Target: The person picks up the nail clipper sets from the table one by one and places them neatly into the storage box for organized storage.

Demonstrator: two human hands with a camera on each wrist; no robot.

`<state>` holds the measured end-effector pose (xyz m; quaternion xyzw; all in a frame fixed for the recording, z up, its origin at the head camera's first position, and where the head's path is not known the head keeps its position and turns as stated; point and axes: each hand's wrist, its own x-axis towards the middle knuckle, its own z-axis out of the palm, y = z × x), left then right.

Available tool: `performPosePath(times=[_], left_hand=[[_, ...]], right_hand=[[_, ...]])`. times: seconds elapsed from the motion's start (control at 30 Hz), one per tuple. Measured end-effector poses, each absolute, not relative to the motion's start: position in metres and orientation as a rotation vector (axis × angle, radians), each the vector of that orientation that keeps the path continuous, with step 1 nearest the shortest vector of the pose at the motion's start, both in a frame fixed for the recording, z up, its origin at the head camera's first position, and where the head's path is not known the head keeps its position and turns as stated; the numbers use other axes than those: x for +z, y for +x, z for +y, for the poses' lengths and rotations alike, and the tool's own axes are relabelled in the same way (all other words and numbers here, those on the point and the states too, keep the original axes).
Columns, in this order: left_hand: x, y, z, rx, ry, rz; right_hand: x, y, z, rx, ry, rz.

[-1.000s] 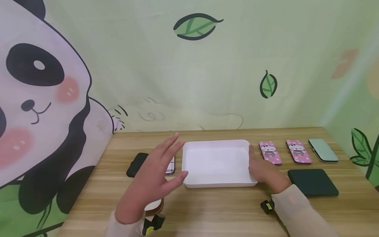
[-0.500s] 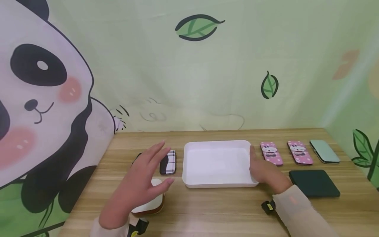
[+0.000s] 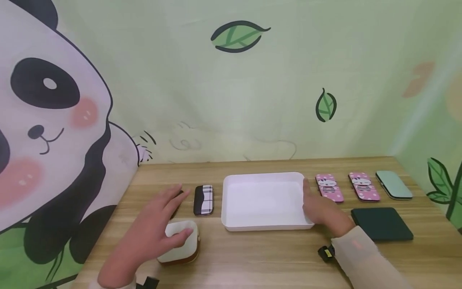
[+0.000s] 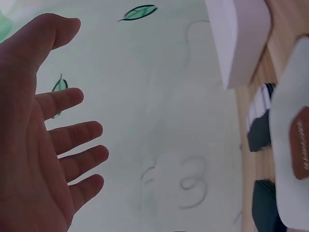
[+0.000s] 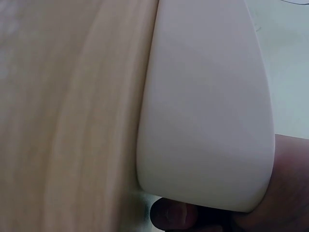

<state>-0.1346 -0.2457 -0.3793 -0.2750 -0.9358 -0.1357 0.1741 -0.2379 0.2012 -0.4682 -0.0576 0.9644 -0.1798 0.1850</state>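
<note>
My left hand (image 3: 146, 230) hovers with spread fingers above a small white-lidded box (image 3: 180, 252) with a brown base. In the left wrist view its palm faces sideways and holds nothing; the box lid shows a brown label (image 4: 300, 145). Just past the fingertips lies a black-and-plaid case (image 3: 204, 200). A black object (image 3: 177, 208) is mostly covered by the left hand. My right hand (image 3: 323, 210) grips the right wall of a shallow white tray (image 3: 267, 228), thumb over the rim. In the right wrist view, a fingertip (image 5: 176, 213) shows at the tray's outer side.
Two pink patterned cases, the nearer one (image 3: 330, 188) and the other (image 3: 363, 187), lie right of the tray. Beside them is a pale green case (image 3: 394, 184). A dark green flat item (image 3: 382, 224) lies near the right forearm. A printed cloth backdrop (image 3: 231, 100) rises behind the wooden table (image 3: 260, 261).
My left hand has moved left and toward me, away from the tray's left side, uncovering the plaid case and much of the white-lidded box. The right hand stays on the tray.
</note>
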Motion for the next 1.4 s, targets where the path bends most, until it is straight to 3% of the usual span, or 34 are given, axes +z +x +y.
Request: performPosePath(times=[0.8, 1.4], left_hand=[[-0.436, -0.143, -0.271, -0.382, -0.656, -3.169], [-0.448, -0.149, -0.271, -0.445, -0.640, -3.340]], right_hand=[[-0.468, -0.238, 0.201, -0.527, -0.141, 2.701], [-0.462, -0.235, 0.198, -0.506, -0.159, 2.713]])
